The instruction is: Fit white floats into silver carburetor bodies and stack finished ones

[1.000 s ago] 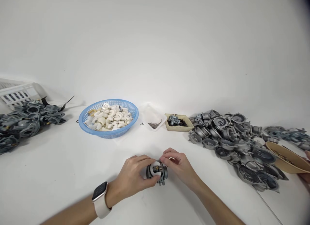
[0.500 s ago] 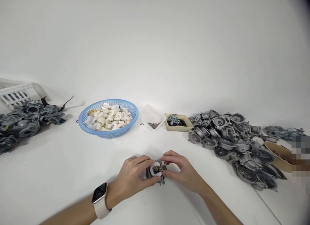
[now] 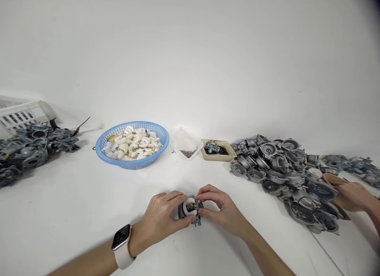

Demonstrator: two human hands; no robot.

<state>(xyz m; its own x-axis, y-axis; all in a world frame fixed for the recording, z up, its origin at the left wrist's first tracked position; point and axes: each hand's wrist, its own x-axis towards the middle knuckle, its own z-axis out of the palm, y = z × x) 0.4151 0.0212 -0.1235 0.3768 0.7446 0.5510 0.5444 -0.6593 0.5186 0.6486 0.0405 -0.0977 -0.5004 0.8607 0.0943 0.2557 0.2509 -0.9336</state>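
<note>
Both my hands grip one small grey carburettor body [image 3: 191, 212] with a white float on top, resting on the white table near me. My left hand [image 3: 162, 220], with a pale smartwatch on its wrist, wraps the body's left side. My right hand [image 3: 221, 210] pinches its right side, fingertips at the white float.
A blue basket [image 3: 101, 153] of white floats stands behind, with a clear tray of pins [image 3: 188, 151] and a beige tray [image 3: 218, 156] to its right. Grey metal bowls [image 3: 282, 169] are heaped at the right, carburettor bodies [image 3: 29, 149] at the left. Another person's hand [image 3: 352, 195] covers a brown dish at the right edge.
My hands have barely shifted on the carburettor. At the right edge another person's hand has come in over the brown dish.
</note>
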